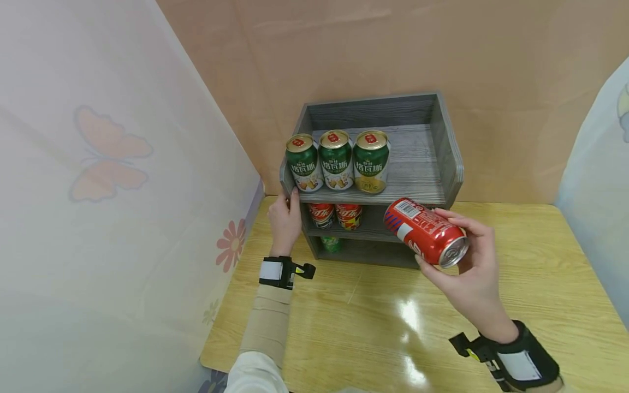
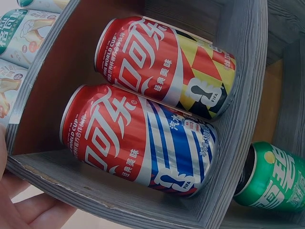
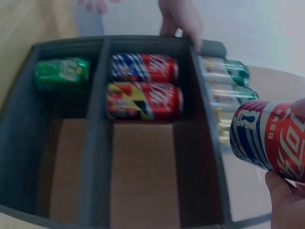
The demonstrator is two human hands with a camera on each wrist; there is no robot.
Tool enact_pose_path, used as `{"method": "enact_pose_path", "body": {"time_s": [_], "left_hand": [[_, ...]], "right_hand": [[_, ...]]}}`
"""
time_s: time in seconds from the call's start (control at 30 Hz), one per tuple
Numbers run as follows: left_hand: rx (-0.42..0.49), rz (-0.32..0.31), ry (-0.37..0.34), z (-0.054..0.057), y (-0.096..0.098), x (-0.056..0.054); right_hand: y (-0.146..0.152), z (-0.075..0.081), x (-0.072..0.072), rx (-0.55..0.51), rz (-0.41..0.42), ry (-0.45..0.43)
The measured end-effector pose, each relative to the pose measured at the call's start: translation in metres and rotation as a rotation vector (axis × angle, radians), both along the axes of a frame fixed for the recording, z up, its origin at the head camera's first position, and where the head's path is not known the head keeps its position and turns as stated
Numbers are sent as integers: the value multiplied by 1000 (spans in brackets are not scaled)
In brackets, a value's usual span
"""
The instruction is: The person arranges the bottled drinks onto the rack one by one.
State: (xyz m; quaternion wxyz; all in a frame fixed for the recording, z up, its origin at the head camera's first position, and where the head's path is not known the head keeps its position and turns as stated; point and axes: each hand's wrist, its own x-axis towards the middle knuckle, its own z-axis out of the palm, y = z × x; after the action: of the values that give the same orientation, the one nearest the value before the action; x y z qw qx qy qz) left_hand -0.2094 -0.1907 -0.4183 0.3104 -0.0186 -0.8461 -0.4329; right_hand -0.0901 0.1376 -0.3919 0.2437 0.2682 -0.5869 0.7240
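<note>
My right hand (image 1: 469, 273) grips a red cola can (image 1: 426, 232), tilted on its side, in front of the right part of a grey wooden shelf (image 1: 413, 164). In the right wrist view that can (image 3: 267, 138) shows blue and white stripes at one end. My left hand (image 1: 286, 221) holds the left side of the shelf at the top board's edge; its fingers (image 2: 43, 212) show at the frame in the left wrist view. On the middle level stand a striped cola can (image 2: 138, 138) and a cola can with a yellow and black pattern (image 2: 167, 67), side by side.
Three green and white cans (image 1: 336, 161) stand in a row on the top level's left. A green can (image 2: 276, 176) sits on the bottom level at the left. The shelf stands on a wooden table (image 1: 363, 322), with a pale patterned wall (image 1: 123, 229) to the left.
</note>
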Motion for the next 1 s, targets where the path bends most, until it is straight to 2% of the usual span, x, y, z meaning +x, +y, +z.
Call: {"method": "enact_pose_path", "body": {"time_s": [0.2,0.3,0.57,0.63,0.77,1.0], "left_hand": [[-8,1,3,0,0,0],[-8,-1,2,0,0,0],[-6,-4,11,-2,-1,1],[-8,-5,9,-3,-1,1],[-10,-5,2,-3,-1,1],[-6,-6,-17,-3,-2,1]], "right_hand": [[-13,-26,-6,114,-36,-36],[-19,-37,-10,136,-61,-44],[-28,-54,-21,272,-145,-92],[-28,-62,-26,300,-159,-108],[-32,-64,-29,317,-175,-127],[-39,-50,-26,380,-219,-147]]}}
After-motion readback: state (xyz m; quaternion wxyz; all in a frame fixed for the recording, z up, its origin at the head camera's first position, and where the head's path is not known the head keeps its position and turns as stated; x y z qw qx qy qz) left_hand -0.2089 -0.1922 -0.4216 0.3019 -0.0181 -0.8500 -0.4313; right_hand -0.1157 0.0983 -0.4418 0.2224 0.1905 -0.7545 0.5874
